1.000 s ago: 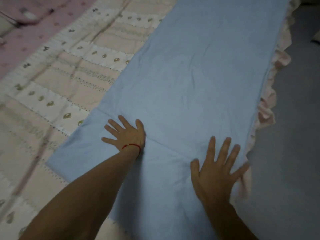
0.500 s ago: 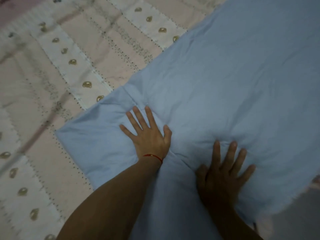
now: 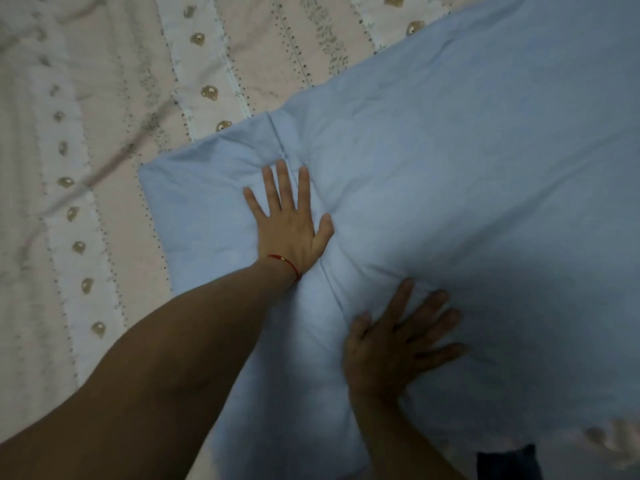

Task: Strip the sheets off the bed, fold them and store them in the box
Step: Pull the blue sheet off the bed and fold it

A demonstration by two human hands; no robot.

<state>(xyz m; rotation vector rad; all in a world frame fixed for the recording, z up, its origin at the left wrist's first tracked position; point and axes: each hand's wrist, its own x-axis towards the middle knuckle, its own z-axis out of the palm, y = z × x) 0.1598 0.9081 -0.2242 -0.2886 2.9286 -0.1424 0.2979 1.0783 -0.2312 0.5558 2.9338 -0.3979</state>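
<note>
A light blue sheet [image 3: 467, 161], folded into a long strip, lies across the bed and runs off toward the upper right. My left hand [image 3: 289, 223], with a red string at the wrist, presses flat on the sheet near its left end, fingers straight and spread. My right hand [image 3: 394, 344] lies flat on the sheet lower down and to the right, in shadow, fingers spread. A crease runs between the two hands. No box is in view.
A pink and white quilted bedcover [image 3: 104, 168] with small gold motifs lies under the sheet and fills the left side. A ruffled edge of the cover [image 3: 609, 441] and a dark patch [image 3: 505, 462] show at the bottom right.
The view has swung left and closer to the sheet's end. Both hands slid along the sheet, still pressing flat, and the cloth between them has bunched into a crease.
</note>
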